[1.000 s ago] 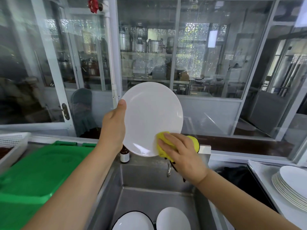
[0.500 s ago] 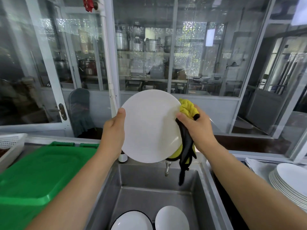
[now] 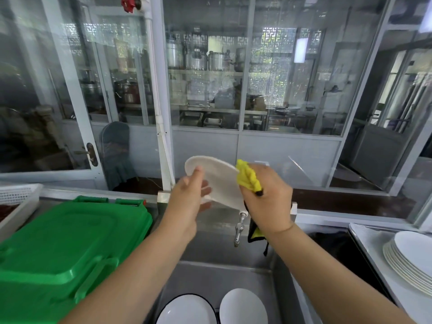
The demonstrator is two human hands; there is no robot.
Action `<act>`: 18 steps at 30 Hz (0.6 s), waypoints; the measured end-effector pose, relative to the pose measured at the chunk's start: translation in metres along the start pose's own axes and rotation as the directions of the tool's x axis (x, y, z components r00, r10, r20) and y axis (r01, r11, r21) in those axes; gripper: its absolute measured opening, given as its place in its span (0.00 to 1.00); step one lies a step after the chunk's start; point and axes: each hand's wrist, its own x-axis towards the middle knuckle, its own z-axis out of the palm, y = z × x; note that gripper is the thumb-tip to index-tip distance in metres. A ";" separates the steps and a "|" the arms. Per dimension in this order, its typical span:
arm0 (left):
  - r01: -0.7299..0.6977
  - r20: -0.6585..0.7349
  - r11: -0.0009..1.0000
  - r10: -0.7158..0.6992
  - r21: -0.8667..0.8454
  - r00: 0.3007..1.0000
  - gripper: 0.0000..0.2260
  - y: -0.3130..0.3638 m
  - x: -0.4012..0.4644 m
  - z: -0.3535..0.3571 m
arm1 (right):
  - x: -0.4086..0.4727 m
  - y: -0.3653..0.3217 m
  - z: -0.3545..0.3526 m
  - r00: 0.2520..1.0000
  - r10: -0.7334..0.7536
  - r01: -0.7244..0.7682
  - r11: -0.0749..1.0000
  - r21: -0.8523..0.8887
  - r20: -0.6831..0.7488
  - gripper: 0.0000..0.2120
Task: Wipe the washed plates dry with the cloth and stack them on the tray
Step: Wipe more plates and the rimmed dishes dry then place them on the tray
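Note:
I hold a white plate (image 3: 219,181) tilted over the steel sink (image 3: 224,272). My left hand (image 3: 187,202) grips its left rim, thumb on top and fingers underneath. My right hand (image 3: 268,197) clutches a yellow cloth with black edging (image 3: 247,177) against the plate's right edge; the cloth's tail hangs below my wrist. Two more white plates (image 3: 243,307) lie in the sink bottom. A stack of several white plates (image 3: 411,260) sits on the steel tray (image 3: 364,239) at the right.
A green plastic lid (image 3: 60,249) covers the counter at the left, with a white basket (image 3: 16,195) behind it. A tap (image 3: 239,228) juts out below the held plate. Glass partitions stand close behind the sink.
The plate has been turned from facing me to nearly edge-on and tilted. My right hand moved with the cloth from the plate's lower edge up to its right edge.

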 end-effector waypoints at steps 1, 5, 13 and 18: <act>0.095 0.045 0.993 -0.092 -0.071 0.995 0.17 0.004 -0.004 0.005 | -0.005 0.000 0.003 0.988 -0.155 0.155 0.985 -0.074 -0.003 0.07; 0.181 -0.022 0.952 -0.193 -0.246 0.981 0.16 0.011 -0.007 0.011 | -0.026 -0.003 0.015 0.900 -0.435 0.428 0.889 -0.161 -0.013 0.07; 0.113 -0.037 0.944 -0.130 -0.309 0.991 0.04 0.011 -0.012 0.002 | -0.054 0.002 0.021 0.879 -0.457 0.454 0.889 0.055 0.136 0.18; -0.013 -0.013 0.949 0.009 -0.315 1.000 0.05 0.012 -0.012 -0.009 | -0.032 0.004 0.012 0.988 0.101 -0.114 0.988 0.104 0.118 0.29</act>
